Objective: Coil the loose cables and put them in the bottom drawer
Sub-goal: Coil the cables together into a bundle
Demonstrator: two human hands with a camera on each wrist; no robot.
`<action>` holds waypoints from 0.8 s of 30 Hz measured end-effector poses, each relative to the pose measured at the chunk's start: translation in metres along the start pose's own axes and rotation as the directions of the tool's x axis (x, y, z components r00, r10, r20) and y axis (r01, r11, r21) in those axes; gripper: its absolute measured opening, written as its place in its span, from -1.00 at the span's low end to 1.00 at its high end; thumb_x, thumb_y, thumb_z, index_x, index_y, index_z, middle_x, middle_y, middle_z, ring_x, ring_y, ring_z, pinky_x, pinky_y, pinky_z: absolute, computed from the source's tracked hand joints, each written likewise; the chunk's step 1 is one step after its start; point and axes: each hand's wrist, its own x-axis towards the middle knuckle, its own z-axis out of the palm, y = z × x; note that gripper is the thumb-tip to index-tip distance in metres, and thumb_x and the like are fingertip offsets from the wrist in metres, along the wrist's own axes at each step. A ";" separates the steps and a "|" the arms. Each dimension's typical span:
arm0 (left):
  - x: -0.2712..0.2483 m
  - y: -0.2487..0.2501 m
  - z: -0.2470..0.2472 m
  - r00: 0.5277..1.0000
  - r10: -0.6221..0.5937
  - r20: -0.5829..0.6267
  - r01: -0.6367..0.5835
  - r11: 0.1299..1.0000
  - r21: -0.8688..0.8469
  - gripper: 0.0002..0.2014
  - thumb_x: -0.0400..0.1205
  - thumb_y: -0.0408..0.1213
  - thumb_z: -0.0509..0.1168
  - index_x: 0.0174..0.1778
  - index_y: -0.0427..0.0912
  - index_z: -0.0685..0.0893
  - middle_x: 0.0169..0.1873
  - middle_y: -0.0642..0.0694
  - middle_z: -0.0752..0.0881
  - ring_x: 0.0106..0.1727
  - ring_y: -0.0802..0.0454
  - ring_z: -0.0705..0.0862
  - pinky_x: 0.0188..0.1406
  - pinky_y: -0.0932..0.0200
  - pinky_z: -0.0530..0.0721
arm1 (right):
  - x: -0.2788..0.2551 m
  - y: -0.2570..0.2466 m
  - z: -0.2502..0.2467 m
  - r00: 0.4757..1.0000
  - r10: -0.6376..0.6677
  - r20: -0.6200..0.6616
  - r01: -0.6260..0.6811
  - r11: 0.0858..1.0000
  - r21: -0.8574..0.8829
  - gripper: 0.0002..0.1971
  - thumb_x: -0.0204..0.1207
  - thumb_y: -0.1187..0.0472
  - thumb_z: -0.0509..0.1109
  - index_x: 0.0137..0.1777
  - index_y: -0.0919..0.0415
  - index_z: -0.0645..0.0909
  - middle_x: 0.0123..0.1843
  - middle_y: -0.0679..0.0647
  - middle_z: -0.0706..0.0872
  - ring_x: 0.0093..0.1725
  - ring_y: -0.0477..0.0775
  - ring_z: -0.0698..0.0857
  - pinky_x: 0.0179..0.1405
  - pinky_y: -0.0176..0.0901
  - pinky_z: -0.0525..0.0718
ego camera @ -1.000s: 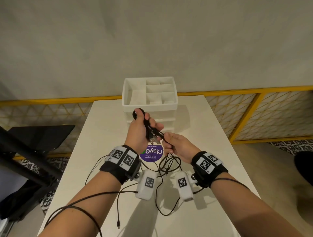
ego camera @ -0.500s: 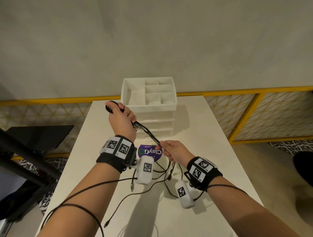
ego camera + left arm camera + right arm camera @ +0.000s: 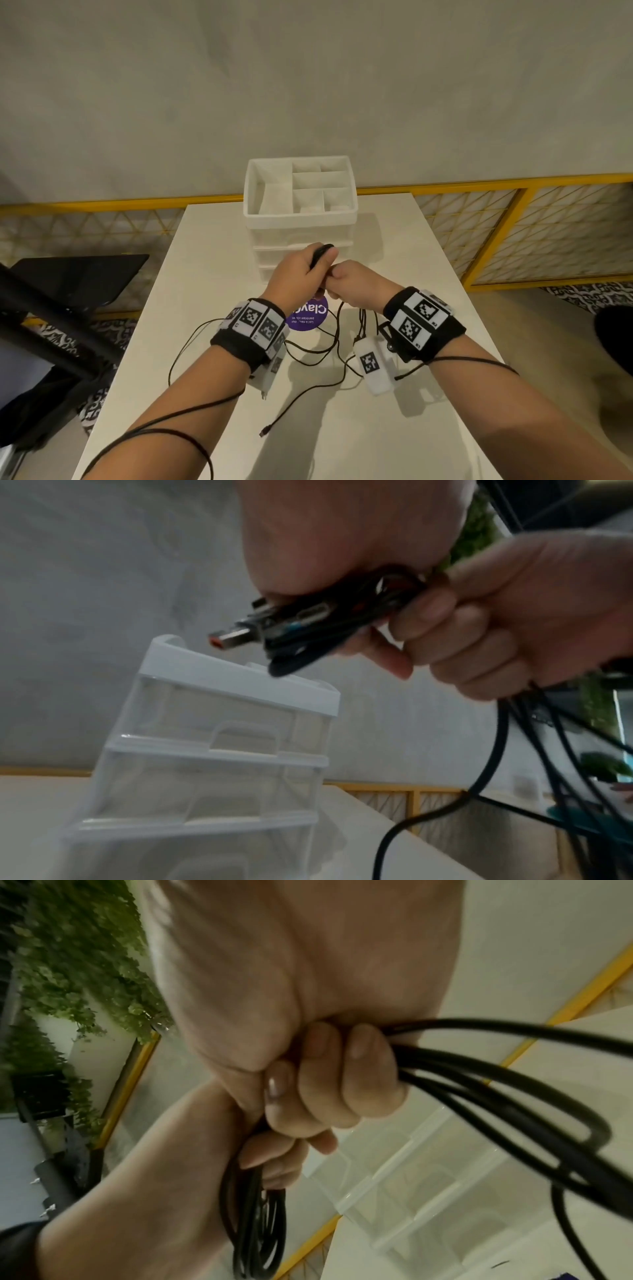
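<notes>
Several thin black cables are gathered into a coil (image 3: 321, 253) that my left hand (image 3: 301, 274) grips just in front of the white drawer unit (image 3: 301, 219). In the left wrist view the coil (image 3: 308, 631) shows USB plugs sticking out at one end. My right hand (image 3: 352, 284) touches the left, its fingers (image 3: 325, 1085) curled round the same cables (image 3: 496, 1074). Loose cable lengths (image 3: 318, 349) hang from both hands onto the table, and one plug end (image 3: 263, 432) lies near me. The unit's drawers (image 3: 212, 785) are closed.
The drawer unit stands at the far middle of the white table (image 3: 212, 308), with a compartment tray on top. A round purple sticker (image 3: 308, 317) lies under my hands. A yellow lattice railing (image 3: 513, 233) runs behind the table, and a black stand (image 3: 51, 308) is on the left.
My left hand has swung back from the far left to meet the right hand before the drawers. The cable that was stretched between the hands is now bunched. The loose ends have shifted on the table.
</notes>
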 end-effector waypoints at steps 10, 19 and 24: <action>0.005 -0.007 0.012 0.981 -0.192 0.025 0.192 0.981 -0.034 -0.50 0.65 0.20 0.07 -0.11 -0.16 0.68 -0.28 -0.12 0.78 -0.27 0.02 0.73 -0.11 0.01 0.68 | 0.007 0.013 0.002 0.992 0.120 0.037 -0.125 0.981 0.147 -0.77 0.54 0.26 0.21 -0.09 0.44 0.60 -0.50 0.04 0.42 -0.61 -0.07 0.32 -0.61 -0.28 0.29; 0.006 -0.005 -0.019 0.909 -0.410 0.080 0.401 0.805 -0.437 -0.39 0.65 0.25 -0.01 -0.05 -0.26 0.67 -0.75 0.00 0.33 -0.75 0.10 0.24 -0.73 0.29 0.17 | 0.001 0.036 -0.007 1.000 0.005 -0.007 -0.001 0.895 0.445 -0.72 0.69 0.17 0.10 -0.02 0.25 0.64 -0.41 -0.01 0.36 -0.45 -0.09 0.35 -0.37 -0.29 0.34; -0.003 -0.002 -0.005 0.923 -0.339 0.183 0.386 0.813 -0.436 -0.37 0.56 0.26 0.14 -0.03 -0.37 0.63 -0.75 0.05 0.32 -0.72 0.12 0.22 -0.71 0.26 0.18 | 0.008 0.023 -0.003 0.987 0.045 -0.152 0.041 0.855 0.517 -0.73 0.69 0.24 0.08 -0.16 0.20 0.57 -0.45 -0.03 0.43 -0.51 -0.13 0.31 -0.46 -0.31 0.27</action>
